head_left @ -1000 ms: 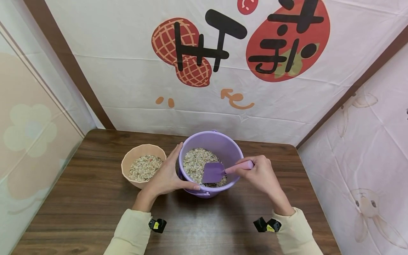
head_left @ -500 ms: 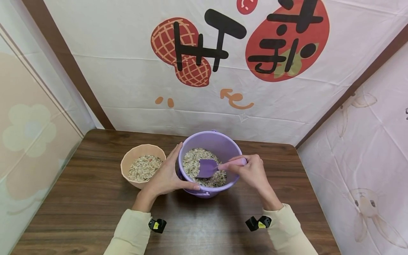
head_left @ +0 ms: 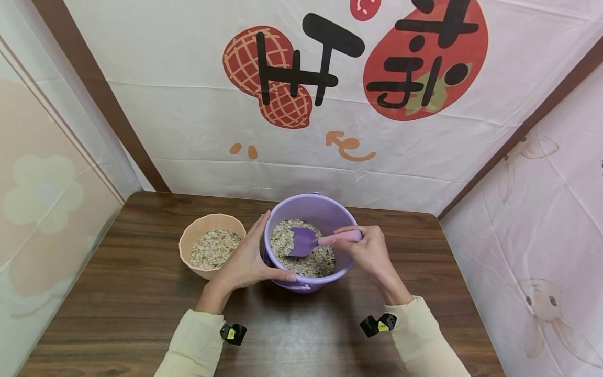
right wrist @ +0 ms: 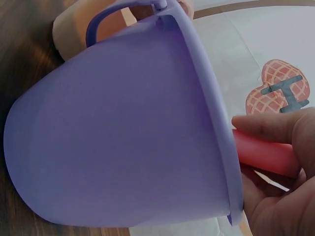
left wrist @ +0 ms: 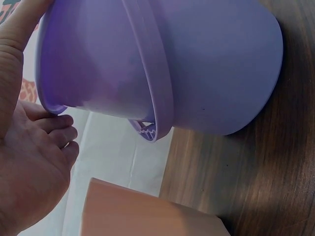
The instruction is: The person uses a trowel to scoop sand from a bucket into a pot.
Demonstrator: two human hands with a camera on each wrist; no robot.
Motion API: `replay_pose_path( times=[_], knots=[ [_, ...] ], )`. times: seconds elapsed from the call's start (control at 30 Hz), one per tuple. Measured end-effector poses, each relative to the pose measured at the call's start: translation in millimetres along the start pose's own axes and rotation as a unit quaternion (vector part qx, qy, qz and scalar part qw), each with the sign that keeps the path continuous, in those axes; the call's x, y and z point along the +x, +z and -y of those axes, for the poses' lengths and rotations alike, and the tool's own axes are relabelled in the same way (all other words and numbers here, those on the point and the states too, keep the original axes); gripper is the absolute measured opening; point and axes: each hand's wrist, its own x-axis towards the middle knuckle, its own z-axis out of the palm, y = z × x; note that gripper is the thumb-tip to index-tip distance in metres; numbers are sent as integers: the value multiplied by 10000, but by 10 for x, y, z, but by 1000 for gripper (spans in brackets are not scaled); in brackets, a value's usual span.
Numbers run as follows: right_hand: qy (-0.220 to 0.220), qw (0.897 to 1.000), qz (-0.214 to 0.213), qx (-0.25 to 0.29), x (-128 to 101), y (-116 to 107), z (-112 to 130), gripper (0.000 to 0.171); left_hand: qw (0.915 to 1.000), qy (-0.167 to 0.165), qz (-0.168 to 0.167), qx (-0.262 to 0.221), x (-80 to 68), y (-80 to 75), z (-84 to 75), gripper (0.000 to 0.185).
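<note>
Over on the left of the wooden table (head_left: 122, 293) sits a peach bowl (head_left: 212, 246) holding a pale grain mix, standing just beside the purple bucket (head_left: 325, 209) at the middle of the table. Between the two, the left hand (head_left: 245, 262) wraps the bucket's left side: its fingers run up along the far-left wall and the thumb curls across the near wall under the rim. From the left wrist view the palm lies against the bucket's wall, with the bowl's rim just below it. The bucket stands upright and holds the same oat-like mix (head_left: 306, 264), with darker bits showing on the near right. A small spatula (head_left: 303, 241) with a purple blade and a pink handle is in it, the blade lying over the grain left of centre, the handle reaching right across the rim. The right hand (head_left: 369, 251) is closed round that handle at the bucket's right edge, fingers folded over it; the right wrist view shows the pink handle pinched just outside the rim. Both cream sleeves (head_left: 193, 343) come in from the near edge. Behind the table hangs a white cloth (head_left: 188, 120) printed with a peanut and a strawberry.
</note>
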Motion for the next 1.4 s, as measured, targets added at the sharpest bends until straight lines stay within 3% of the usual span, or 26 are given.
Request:
replay_pose_path(
  times=[0.17, 0.53, 0.83, 1.4],
  knots=[
    [30, 10000, 79, 43, 27, -19, -7, 18, 10000, -19, -9, -10, -10, -9, -15, 152],
    [172, 9935, 353, 1067, -3, -86, -38, 23, 10000, -18, 16, -1, -4, -2, -23, 152],
    [210, 9702, 713, 2306, -54, -144, -96, 27, 10000, -91, 17, 33, 1, 0, -5, 151],
    [230, 9544, 338, 2957, -284, -377, -258, 44, 10000, -31, 15, -27, -2, -2, -10, 150]
  ],
)
